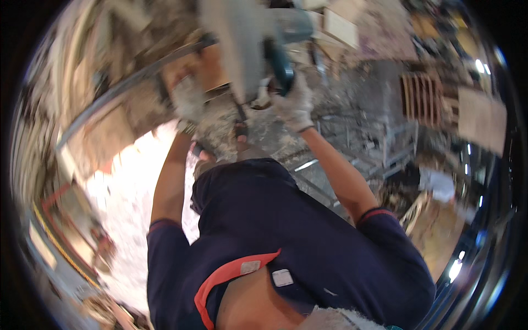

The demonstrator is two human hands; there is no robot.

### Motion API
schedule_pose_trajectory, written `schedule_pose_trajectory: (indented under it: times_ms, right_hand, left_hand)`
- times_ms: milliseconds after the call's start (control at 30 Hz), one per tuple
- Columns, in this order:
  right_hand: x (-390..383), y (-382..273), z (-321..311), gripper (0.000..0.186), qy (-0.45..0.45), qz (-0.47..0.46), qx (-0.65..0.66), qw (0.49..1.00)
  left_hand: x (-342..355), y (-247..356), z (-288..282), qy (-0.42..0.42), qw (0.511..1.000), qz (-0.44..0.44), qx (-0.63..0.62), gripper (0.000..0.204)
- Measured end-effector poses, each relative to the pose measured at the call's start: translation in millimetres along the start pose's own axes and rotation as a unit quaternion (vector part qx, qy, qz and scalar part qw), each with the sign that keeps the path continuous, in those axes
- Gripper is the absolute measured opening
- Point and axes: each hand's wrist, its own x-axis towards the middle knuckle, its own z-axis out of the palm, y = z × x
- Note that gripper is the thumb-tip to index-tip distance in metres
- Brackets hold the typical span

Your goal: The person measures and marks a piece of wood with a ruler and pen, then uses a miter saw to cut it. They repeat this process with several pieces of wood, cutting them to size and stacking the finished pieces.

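My right hand (294, 104), in a whitish work glove, is closed round the dark green handle (281, 71) of a power saw. The saw's grey blade guard (236, 49) stands to the left of that hand, and its green motor housing (294, 25) is above it; all of it is blurred. My left hand (188, 99), also gloved, is to the left of the saw, by a reddish-brown wood piece (179, 70). Its fingers are smeared, so its grip cannot be made out. A brown wooden block (213, 67) sits between that hand and the guard.
Long wooden strips (66, 71) are stacked at the far left. A slatted wooden piece (422, 99) and a pale board (482, 120) are at the right. Nearer stands a grey metal frame (388, 146). Bright light falls on the floor (129, 198) at left.
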Motion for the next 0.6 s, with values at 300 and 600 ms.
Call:
schedule_pose_trajectory:
  times_ms: [300, 600]
  right_hand:
    - [-10, 5, 9, 0.07, -0.046, 0.048, 0.003, 0.998]
    - [-14, 27, 23, 0.078, -0.114, 0.076, 0.057, 0.989]
  left_hand:
    - [6, -20, -12, -0.12, 0.983, 0.083, 0.109, 0.063]
    - [18, -11, -31, -0.214, 0.964, 0.063, 0.143, 0.073]
